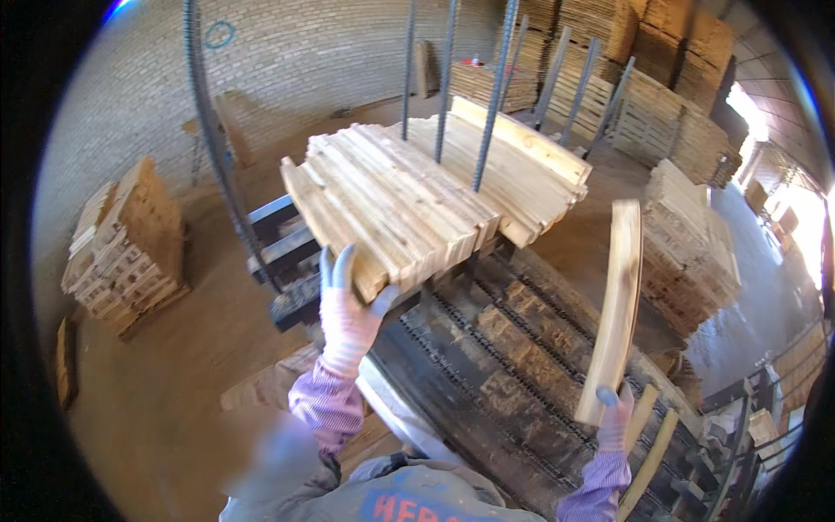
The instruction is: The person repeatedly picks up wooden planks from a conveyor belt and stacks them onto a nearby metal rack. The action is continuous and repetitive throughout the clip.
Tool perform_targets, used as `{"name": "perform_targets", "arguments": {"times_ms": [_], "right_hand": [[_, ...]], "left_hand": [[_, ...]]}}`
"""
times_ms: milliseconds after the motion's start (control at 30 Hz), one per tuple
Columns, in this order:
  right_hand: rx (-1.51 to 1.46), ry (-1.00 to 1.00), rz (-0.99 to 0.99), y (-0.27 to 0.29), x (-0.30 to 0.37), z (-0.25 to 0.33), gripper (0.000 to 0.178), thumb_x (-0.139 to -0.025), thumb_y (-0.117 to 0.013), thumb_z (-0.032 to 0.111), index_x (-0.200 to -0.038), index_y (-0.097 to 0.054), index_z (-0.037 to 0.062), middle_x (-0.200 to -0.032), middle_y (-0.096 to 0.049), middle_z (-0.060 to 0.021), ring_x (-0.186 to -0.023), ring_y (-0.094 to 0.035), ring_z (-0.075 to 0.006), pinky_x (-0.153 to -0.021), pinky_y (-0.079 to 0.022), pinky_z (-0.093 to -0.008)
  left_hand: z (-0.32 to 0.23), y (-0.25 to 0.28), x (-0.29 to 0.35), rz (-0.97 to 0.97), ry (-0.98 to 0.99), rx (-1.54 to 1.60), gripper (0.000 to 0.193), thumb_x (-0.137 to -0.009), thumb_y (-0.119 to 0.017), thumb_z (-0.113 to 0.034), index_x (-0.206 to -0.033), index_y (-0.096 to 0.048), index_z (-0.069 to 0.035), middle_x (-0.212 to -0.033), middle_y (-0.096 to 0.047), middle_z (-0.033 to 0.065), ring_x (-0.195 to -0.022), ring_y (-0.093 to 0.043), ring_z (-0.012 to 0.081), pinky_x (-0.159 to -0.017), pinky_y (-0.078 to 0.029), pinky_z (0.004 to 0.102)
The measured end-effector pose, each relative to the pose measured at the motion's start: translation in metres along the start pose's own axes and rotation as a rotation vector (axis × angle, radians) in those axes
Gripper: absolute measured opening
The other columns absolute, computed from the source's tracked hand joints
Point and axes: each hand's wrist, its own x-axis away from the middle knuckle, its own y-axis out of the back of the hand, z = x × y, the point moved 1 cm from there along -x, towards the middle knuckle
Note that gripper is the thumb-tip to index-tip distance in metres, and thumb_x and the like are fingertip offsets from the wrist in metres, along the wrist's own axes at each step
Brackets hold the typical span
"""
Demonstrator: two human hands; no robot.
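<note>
Board (614,304) of pale wood stands nearly upright at right of centre in the frame, its lower end held in the right hand (616,418). That grip is closed on the wood near the bottom, thumb across the face; the other fingers are largely hidden. The left hand (344,324), left of the frame's centre, has its fingers and thumb spread wide at the near ends of the stacked boards (400,196); whether it presses on them or merely rests there, I cannot tell. Both hands wear pale gloves with grey fingertips.

The single board looks stiff and light enough for one hand, though held by one end it would feel top-heavy and want to tip. A hold nearer its middle would balance better. Sawn wood should give gloves fair friction and is hardly fragile, but edges may splinter. The stacked boards would be heavy taken together and could slide against one another; their ends and outer sides offer the best hold.

Dark chain tracks (487,348) run across the lower centre, and upright metal rods (492,96) rise at the top. More boards (513,165) lie just beyond the stack.
</note>
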Motion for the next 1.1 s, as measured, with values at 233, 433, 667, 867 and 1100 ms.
{"name": "perform_targets", "arguments": {"times_ms": [233,433,667,867,1100], "right_hand": [[0.334,0.360,0.060,-0.113,-0.172,0.108,0.068,-0.090,-0.079,0.026,-0.144,-0.048,-0.0018,-0.130,-0.066,-0.0177,-0.116,-0.065,-0.0242,-0.102,-0.050,-0.0360],[0.567,0.773,0.042,-0.220,-0.324,0.163,0.068,-0.085,-0.082,0.031,-0.145,-0.053,0.0182,-0.128,-0.069,-0.0176,-0.117,-0.066,-0.0341,-0.105,-0.049,-0.0405],[1.096,0.524,0.001,-0.312,-0.396,0.203,0.071,-0.082,-0.083,0.042,-0.146,-0.058,0.0238,-0.142,-0.060,-0.0171,-0.133,-0.056,-0.0349,-0.110,-0.045,-0.0479],[1.247,0.408,0.066,-0.315,-0.399,0.198,0.078,-0.082,-0.082,0.042,-0.152,-0.051,0.0247,-0.154,-0.049,-0.0169,-0.142,-0.046,-0.0392,-0.115,-0.040,-0.0501],[1.145,0.533,0.012,-0.152,-0.287,0.155,0.071,-0.088,-0.076,0.041,-0.150,-0.050,0.0175,-0.148,-0.055,-0.0201,-0.135,-0.054,-0.0376,-0.112,-0.044,-0.0464]], "left_hand": [[0.001,0.032,-0.017,0.159,0.318,0.654,0.124,-0.062,-0.097,-0.045,-0.154,-0.032,0.006,-0.151,-0.043,0.0313,-0.137,-0.049,0.0445,-0.113,-0.043,0.0475],[0.044,0.048,-0.045,0.454,0.014,-0.084,0.134,-0.060,-0.085,-0.074,-0.148,-0.038,0.015,-0.115,-0.068,0.0299,-0.104,-0.068,0.0470,-0.090,-0.054,0.0473],[0.022,0.050,-0.056,0.478,0.249,0.102,0.088,-0.086,-0.083,-0.038,-0.151,-0.044,0.007,-0.138,-0.061,0.0291,-0.124,-0.064,0.0386,-0.102,-0.051,0.0408],[0.027,0.049,-0.049,0.442,0.308,0.159,0.090,-0.083,-0.088,-0.031,-0.152,-0.044,0.007,-0.142,-0.060,0.0263,-0.125,-0.062,0.0305,-0.105,-0.049,0.0391],[0.009,0.049,-0.051,0.419,0.318,0.171,0.058,-0.093,-0.068,0.002,-0.147,-0.048,0.009,-0.142,-0.059,0.0218,-0.126,-0.058,0.0290,-0.109,-0.045,0.0383]]}}
